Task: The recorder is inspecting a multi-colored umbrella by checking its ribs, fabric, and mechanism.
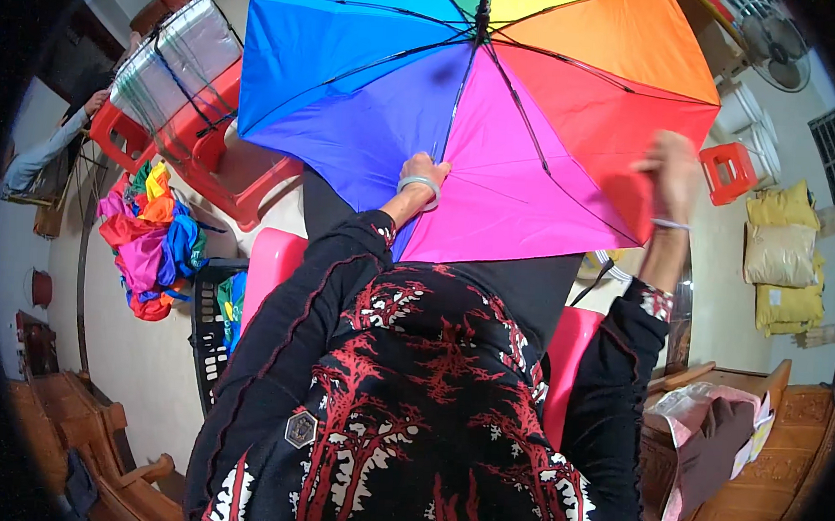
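Note:
An opened rainbow umbrella (505, 185) lies upside down across my lap, its inside with black ribs and shaft (482, 21) facing up. My left hand (426, 171), a pale bangle on its wrist, is closed on the umbrella's rib where the purple and pink panels meet. Over the outer part of the red panel, my right hand (671, 169) is raised. Its fingers are curled and blurred by motion; whatever they may hold does not show. A band circles that wrist too. The purple panel's near edge looks slack and folded near my left hand.
Several folded rainbow umbrellas (153, 240) make a pile at left, near a black basket (212, 317). A red stool (244, 183) carries a strapped box (179, 59), with another person's arm (45, 156) beside it. Yellow sacks (779, 258) and a red stool (727, 173) stand right.

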### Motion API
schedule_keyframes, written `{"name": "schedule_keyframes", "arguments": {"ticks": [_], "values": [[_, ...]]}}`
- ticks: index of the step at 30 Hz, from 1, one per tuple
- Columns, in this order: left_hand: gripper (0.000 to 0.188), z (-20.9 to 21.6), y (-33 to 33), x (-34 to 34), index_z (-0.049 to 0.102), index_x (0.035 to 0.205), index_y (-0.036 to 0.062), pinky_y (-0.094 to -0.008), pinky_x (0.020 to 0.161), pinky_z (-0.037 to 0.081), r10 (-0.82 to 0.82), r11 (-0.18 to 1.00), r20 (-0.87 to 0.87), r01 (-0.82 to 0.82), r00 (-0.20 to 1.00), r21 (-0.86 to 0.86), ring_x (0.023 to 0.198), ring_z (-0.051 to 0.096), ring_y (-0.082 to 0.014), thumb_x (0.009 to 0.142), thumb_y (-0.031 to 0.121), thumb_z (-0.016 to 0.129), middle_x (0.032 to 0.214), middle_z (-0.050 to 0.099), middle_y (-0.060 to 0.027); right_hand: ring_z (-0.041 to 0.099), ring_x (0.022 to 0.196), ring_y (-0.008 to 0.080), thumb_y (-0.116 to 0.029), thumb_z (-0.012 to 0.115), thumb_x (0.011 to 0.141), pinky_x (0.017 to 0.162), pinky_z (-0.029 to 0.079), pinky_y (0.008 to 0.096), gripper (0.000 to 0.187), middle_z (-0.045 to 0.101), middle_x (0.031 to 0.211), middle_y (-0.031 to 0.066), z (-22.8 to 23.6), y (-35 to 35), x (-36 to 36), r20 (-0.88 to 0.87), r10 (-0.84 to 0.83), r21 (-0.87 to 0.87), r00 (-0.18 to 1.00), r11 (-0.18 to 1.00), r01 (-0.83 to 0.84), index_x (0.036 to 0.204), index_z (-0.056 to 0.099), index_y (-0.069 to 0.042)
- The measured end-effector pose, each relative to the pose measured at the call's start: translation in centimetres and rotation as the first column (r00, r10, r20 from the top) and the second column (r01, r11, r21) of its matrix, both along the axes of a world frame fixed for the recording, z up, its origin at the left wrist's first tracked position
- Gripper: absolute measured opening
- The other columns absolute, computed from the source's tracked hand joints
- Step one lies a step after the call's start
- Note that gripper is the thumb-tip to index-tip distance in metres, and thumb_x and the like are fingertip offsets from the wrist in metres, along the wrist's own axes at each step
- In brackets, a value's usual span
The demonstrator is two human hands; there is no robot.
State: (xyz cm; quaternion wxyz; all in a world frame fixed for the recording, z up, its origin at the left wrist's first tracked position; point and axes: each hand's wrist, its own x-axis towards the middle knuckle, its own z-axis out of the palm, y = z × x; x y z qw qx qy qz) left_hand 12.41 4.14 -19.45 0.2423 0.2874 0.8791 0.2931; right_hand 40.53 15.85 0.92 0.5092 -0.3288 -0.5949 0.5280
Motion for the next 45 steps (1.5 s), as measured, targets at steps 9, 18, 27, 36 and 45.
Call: {"name": "schedule_keyframes", "arguments": {"ticks": [9, 18, 27, 36, 45], "values": [[0.036, -0.4, 0.2, -0.4, 0.058, 0.084, 0.0002, -0.0386, 0.075, 0.044, -0.094, 0.995, -0.062, 0.092, 0.994, -0.035, 0.086, 0.054, -0.0339, 0.064, 0.03, 0.058, 0.088, 0.057, -0.021, 0.05, 0.042, 0.0219, -0.007, 0.042, 0.073, 0.043, 0.047, 0.0333, 0.025, 0.05, 0.051, 0.0145, 11.0, 2.5, 16.7, -0.684, -0.724, 0.287, 0.095, -0.147, 0.947, 0.053, 0.047, 0.008], [0.035, -0.8, 0.1, -0.7, 0.058, 0.084, -0.0007, -0.04, 0.073, 0.044, -0.144, 0.989, -0.023, 0.145, 0.989, 0.036, 0.085, 0.054, -0.0353, 0.065, 0.028, 0.056, 0.087, 0.056, -0.0223, 0.05, 0.06, 0.0165, -0.007, 0.046, 0.076, 0.054, 0.04, 0.0283, 0.007, 0.052, 0.065, 0.0099, -1.1, 3.8, 8.8, 0.209, -0.798, 0.774, 0.565, 0.488, 0.403, 0.079, 0.051, -0.002], [0.028, 2.9, 0.4, -3.4, 0.059, 0.08, -0.0002, -0.0386, 0.072, 0.045, -0.249, 0.961, 0.022, 0.25, 0.968, -0.12, 0.084, 0.056, -0.0316, 0.065, 0.024, 0.057, 0.084, 0.057, -0.0218, 0.052, 0.056, 0.0138, -0.006, 0.046, 0.077, 0.049, 0.041, 0.0263, 0.004, 0.052, 0.061, 0.0084, -6.2, 2.2, 3.6, 0.46, -0.327, 0.452, 0.826, 0.887, 0.1, 0.077, 0.049, -0.002], [0.017, 13.5, -0.7, -6.5, 0.06, 0.068, 0.0029, -0.039, 0.057, 0.047, -0.685, 0.723, -0.496, 0.584, 0.533, -0.369, 0.067, 0.058, -0.0321, 0.071, 0.016, 0.049, 0.07, 0.057, -0.0214, 0.055, 0.054, 0.0128, -0.004, 0.046, 0.078, 0.05, 0.047, 0.0221, 0.006, 0.055, 0.069, 0.008, -1.5, -10.8, -4.8, 0.191, 0.935, -0.432, 0.299, 0.354, -0.829, 0.083, 0.047, -0.002], [0.011, 11.4, -2.4, -10.6, 0.063, 0.067, 0.0059, -0.0363, 0.061, 0.048, -0.861, 0.497, -0.442, 0.602, 0.252, -0.625, 0.071, 0.059, -0.0279, 0.065, 0.013, 0.054, 0.074, 0.061, -0.0146, 0.045, 0.05, 0.0081, -0.005, 0.046, 0.078, 0.046, 0.038, 0.0208, 0.005, 0.046, 0.061, 0.0027, 2.8, -5.2, 3.2, 0.475, -0.56, 0.694, 0.678, 0.713, 0.103, 0.077, 0.047, -0.001]]}}
